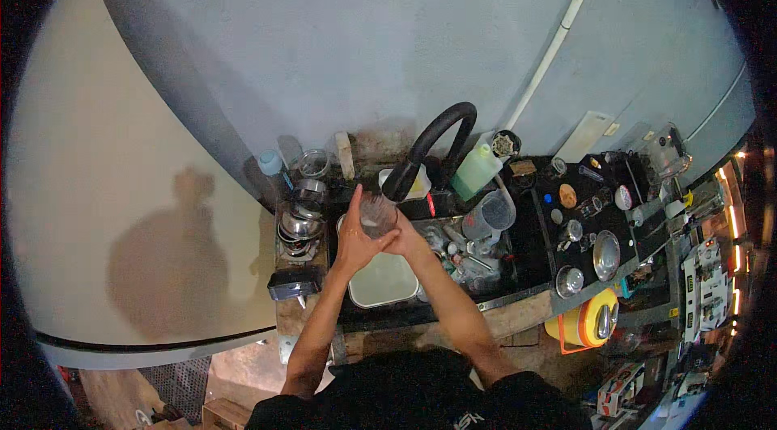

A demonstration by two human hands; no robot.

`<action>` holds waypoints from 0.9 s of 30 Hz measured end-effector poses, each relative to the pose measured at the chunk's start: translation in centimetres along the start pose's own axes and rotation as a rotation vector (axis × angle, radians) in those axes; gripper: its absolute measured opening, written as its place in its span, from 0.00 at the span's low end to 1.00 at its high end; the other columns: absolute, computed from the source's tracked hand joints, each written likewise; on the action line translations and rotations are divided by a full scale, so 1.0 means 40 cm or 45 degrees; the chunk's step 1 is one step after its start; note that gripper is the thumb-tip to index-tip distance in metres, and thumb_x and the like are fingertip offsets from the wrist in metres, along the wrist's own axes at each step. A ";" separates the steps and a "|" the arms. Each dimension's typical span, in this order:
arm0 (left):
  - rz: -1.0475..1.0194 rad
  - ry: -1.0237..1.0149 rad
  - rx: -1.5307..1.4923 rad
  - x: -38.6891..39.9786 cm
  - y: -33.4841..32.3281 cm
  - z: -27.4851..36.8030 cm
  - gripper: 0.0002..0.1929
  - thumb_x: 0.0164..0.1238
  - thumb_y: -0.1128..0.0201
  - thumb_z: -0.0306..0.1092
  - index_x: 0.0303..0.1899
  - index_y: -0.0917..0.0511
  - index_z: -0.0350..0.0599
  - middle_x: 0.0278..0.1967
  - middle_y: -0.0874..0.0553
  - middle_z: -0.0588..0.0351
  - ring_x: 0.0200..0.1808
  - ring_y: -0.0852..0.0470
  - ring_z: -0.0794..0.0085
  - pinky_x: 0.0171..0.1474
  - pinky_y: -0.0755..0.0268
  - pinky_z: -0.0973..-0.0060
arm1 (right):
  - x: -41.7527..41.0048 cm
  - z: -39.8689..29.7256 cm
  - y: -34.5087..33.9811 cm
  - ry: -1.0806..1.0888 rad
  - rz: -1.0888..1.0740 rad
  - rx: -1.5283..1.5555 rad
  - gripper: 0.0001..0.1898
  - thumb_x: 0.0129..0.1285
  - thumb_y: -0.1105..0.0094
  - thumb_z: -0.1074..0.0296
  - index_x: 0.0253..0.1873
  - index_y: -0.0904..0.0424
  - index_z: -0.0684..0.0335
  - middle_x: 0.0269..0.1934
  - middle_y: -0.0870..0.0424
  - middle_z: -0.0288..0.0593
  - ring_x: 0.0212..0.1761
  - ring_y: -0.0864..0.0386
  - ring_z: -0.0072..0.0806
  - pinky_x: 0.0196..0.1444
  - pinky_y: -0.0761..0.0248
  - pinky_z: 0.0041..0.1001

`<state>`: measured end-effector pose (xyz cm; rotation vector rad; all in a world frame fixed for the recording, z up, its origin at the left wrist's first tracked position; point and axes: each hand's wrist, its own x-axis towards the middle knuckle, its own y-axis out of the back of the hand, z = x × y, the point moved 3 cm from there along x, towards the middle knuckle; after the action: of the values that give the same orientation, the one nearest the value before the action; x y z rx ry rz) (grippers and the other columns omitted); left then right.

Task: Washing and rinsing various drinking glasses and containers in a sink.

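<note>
A clear, round vessel (377, 215), perhaps a drinking glass, is held just below the mouth of a black curved faucet (438, 134). My left hand (354, 244) wraps its left side, thumb reaching across the near side. On the right and underneath, my right hand (402, 237) grips the same vessel. Below both hands lies a white rectangular tub (383, 284) holding pale liquid, partly hidden by my forearms. Glassware and metal utensils (476, 263) crowd the sink right of my right forearm. Whether water is running cannot be told.
A clear measuring jug (490, 213) and a bottle of green liquid (478, 170) stand right of the faucet. Stacked metal bowls (300, 227) and a blue-capped bottle (271, 164) are at left. Farther right, steel plates (606, 255) lie on the black counter above a yellow container (586, 321).
</note>
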<state>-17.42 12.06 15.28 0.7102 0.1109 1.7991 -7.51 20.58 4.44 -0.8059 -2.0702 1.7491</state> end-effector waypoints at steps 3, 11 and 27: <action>-0.142 0.240 -0.137 -0.012 0.025 0.001 0.59 0.43 0.17 0.41 0.75 0.48 0.40 0.65 0.27 0.38 0.67 0.27 0.49 0.67 0.33 0.59 | -0.015 0.006 -0.038 -0.146 0.336 -0.255 0.20 0.72 0.49 0.55 0.60 0.23 0.61 0.56 0.18 0.44 0.55 0.18 0.38 0.61 0.25 0.43; -0.075 -0.029 0.069 -0.014 -0.002 -0.006 0.52 0.41 0.17 0.40 0.70 0.38 0.36 0.61 0.24 0.38 0.64 0.25 0.47 0.67 0.33 0.59 | 0.007 -0.027 0.021 -0.180 0.185 -0.457 0.17 0.71 0.46 0.56 0.55 0.21 0.61 0.49 0.15 0.41 0.46 0.15 0.37 0.52 0.20 0.40; -0.001 0.096 -0.029 -0.045 0.022 0.016 0.52 0.44 0.17 0.39 0.72 0.40 0.40 0.63 0.24 0.40 0.65 0.24 0.52 0.67 0.32 0.60 | -0.004 -0.029 -0.015 -0.283 0.042 -0.395 0.21 0.75 0.52 0.47 0.55 0.22 0.59 0.46 0.14 0.43 0.47 0.16 0.38 0.45 0.19 0.40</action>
<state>-17.51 9.96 15.45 0.6263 0.1412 1.8238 -6.87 21.36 5.26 -0.7599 -2.5335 1.6192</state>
